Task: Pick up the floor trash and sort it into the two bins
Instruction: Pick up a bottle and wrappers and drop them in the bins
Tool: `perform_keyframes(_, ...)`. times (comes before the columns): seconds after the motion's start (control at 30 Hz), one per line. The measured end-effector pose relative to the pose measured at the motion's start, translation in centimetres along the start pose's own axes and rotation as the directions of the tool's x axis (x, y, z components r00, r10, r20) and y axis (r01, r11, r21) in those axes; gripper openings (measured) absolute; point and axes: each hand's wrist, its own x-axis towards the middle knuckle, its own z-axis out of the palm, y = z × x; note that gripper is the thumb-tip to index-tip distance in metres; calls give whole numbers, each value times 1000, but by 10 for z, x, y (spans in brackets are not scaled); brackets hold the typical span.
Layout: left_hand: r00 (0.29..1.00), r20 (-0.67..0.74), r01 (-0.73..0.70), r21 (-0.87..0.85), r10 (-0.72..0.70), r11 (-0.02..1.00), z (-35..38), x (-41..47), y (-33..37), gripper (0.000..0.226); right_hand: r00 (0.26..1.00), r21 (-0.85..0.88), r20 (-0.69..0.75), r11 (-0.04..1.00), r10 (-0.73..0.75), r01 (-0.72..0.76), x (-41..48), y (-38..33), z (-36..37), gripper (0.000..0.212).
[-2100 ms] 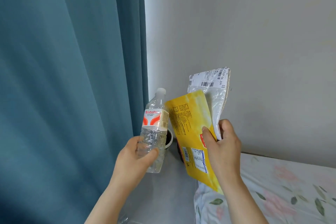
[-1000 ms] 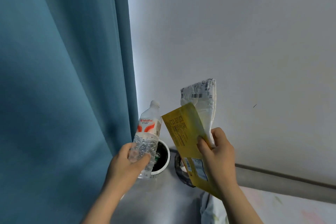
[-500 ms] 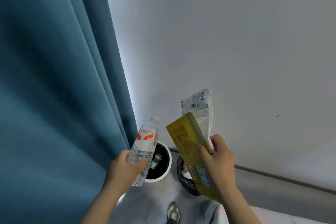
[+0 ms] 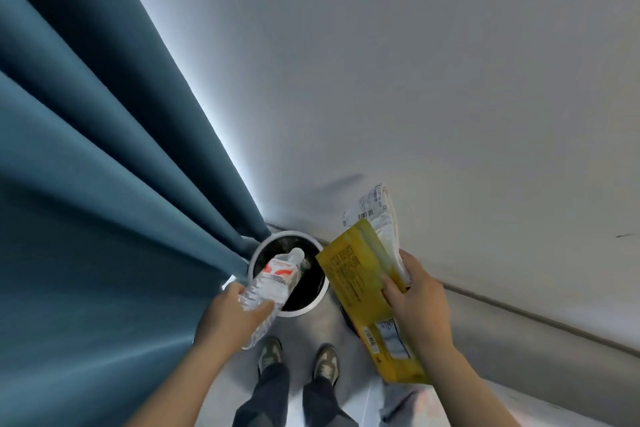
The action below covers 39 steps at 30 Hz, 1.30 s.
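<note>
My left hand [image 4: 235, 314] grips a crushed clear plastic bottle [image 4: 273, 282] with a red and white label. The bottle is tilted, its white cap pointing over the open mouth of a white-rimmed bin [image 4: 313, 305] with a black liner. My right hand [image 4: 417, 298] holds a flat yellow package [image 4: 363, 284] together with a white plastic mailer bag [image 4: 381, 218] behind it. A dark second bin [image 4: 347, 317] is mostly hidden behind the yellow package.
A teal curtain [image 4: 104, 218] hangs on the left, touching the white-rimmed bin. A grey-white wall [image 4: 415, 80] with a baseboard [image 4: 519, 319] runs behind the bins. My shoes [image 4: 298, 360] stand on the grey floor just in front of them.
The view has tilted down, so the bins and my feet show. My left hand has tipped the bottle forward over the white-rimmed bin. My right hand keeps the same packages.
</note>
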Motion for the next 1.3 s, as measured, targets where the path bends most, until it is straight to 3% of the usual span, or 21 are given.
perform_keyframes(0.1, 999, 25, 32, 73, -34, 997, 15, 31, -7, 54, 998, -57, 55, 998, 14, -11, 20, 11, 25, 34)
perform_keyframes(0.37, 995, 74, 58, 164, -71, 985, 59, 116, -30, 42, 989, -178, 120, 982, 90, -68, 60, 50, 91, 33)
perform_keyframes(0.57, 989, 99, 79, 238, -105, 968, 96, 178, -50, 54, 978, -240, 144, 964, 151, -113, 86, 87, 143, 33)
perform_keyframes(0.7, 985, 105, 107, 238, -136, 965, 124, 217, -65, 56, 970, -253, 150, 956, 191, -149, 94, 109, 174, 22)
perform_keyframes(0.93, 986, 94, 116, 220, -139, 969, 166, 268, -85, 57, 967, -256, 135, 951, 215, -176, 101, 143, 210, 27)
perform_keyframes(1.13, 991, 137, -2, 120, -14, 993, 177, 270, -80, 64, 960, -249, 138, 947, 243, -204, 97, 156, 216, 14)
perform_keyframes(1.23, 963, 217, -187, 94, 163, 978, 176, 257, -61, 60, 958, -265, 155, 944, 242, -196, 95, 158, 212, 7)
perform_keyframes(1.3, 905, 254, -378, 114, 341, 919, 175, 246, -42, 62, 956, -291, 175, 940, 236, -179, 95, 159, 209, 5)
